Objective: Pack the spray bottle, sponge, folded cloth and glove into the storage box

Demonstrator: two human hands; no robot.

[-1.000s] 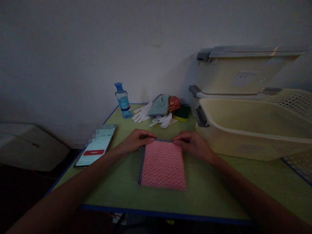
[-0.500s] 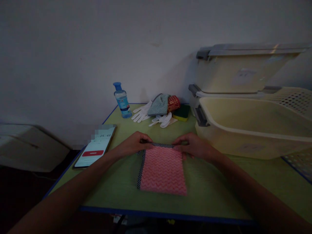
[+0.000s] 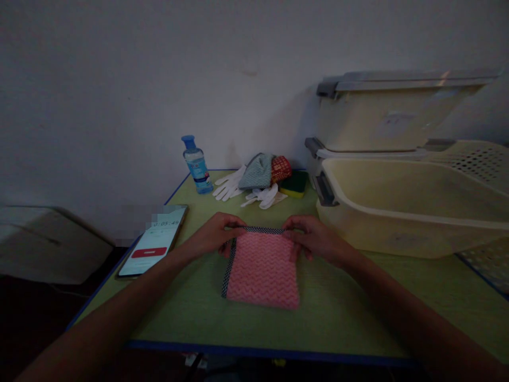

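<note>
A pink cleaning cloth point(image 3: 262, 270) with a wavy texture and black-and-white checked edging is folded to a rough square in the middle of the green table point(image 3: 191, 313). My left hand point(image 3: 222, 232) pinches its far left corner between thumb and fingers. At the far right corner, my right hand point(image 3: 310, 236) grips the cloth the same way. The far edge runs fairly straight between both hands. Whether the near edge touches the table I cannot tell.
A phone point(image 3: 155, 244) showing a timer lies left. Behind stand a blue bottle point(image 3: 198, 168), white gloves point(image 3: 228, 185), a grey-blue cloth point(image 3: 256, 172), a red patterned item point(image 3: 280, 168) and a green-yellow sponge point(image 3: 294, 184). Cream bins point(image 3: 397, 223) fill the right side.
The cloth's near edge has shifted slightly away from me and to the left. Both hands keep their hold on its far corners, and the view has moved a little.
</note>
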